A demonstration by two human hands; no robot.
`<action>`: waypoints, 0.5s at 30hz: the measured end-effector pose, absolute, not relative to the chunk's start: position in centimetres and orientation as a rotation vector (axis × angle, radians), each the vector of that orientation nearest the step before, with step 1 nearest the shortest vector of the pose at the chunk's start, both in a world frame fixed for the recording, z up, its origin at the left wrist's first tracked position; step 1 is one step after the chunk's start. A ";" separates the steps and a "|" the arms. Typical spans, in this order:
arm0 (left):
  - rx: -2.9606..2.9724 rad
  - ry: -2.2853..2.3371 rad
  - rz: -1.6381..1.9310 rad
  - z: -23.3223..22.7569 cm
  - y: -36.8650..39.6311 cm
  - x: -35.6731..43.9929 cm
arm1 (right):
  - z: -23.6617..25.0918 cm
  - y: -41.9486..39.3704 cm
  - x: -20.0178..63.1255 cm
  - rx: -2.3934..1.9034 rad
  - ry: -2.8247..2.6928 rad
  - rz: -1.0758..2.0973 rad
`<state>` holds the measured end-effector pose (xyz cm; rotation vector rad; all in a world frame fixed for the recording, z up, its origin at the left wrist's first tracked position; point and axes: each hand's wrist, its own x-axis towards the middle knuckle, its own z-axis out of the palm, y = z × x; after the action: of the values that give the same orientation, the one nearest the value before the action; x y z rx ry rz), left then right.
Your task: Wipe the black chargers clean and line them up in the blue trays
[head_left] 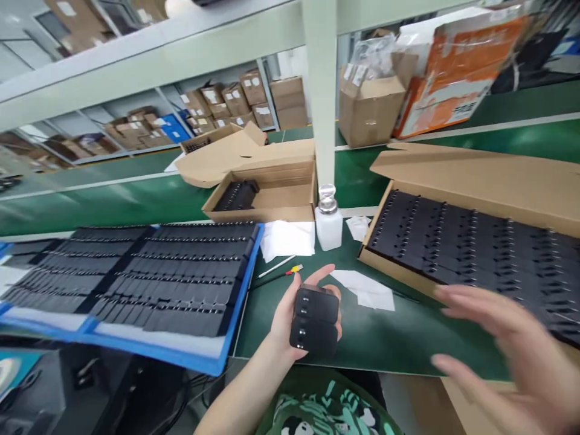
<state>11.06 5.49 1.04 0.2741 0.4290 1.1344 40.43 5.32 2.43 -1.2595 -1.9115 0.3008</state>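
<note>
The left hand (pixel 296 314) was curled around two small black plastic charger blocks (pixel 315 323), stacked one above the other with their port faces turned up toward the camera; the thumb rose behind them and the fingers wrapped the far side. The blocks were held just above the dark green mat of the workbench (pixel 389 338), near its front edge. The right hand (pixel 502 344) hovered to the right, fingers spread and blurred, holding nothing, its fingertips just in front of the open brown cardboard box (pixel 475 175) filled with rows of the same black blocks. To the left lay a blue-rimmed tray (pixel 235 302) with white foam lining, packed with long rows of black parts. Behind the left hand stood a white plastic dispenser bottle with a metal pump top (pixel 328 220), with a folded white cloth (pixel 287 238) touching its left side. A thin white pen with a red and yellow end (pixel 281 267) rested on the mat between the cloth and the hand, and a few white paper scraps (pixel 367 290) lay just right of the held blocks. A smaller open cardboard box (pixel 272 193) holding a few black parts sat behind the cloth, beside a pale green upright post (pixel 321 90).
</note>
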 end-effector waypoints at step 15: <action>0.181 0.398 1.287 3.3 1.0 4.1 | 4.2 5.5 21.6 -0.266 -2.166 0.579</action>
<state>4.06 0.96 3.34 0.1809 0.3983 1.2872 21.61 5.47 4.23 -0.2659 -2.1656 0.5787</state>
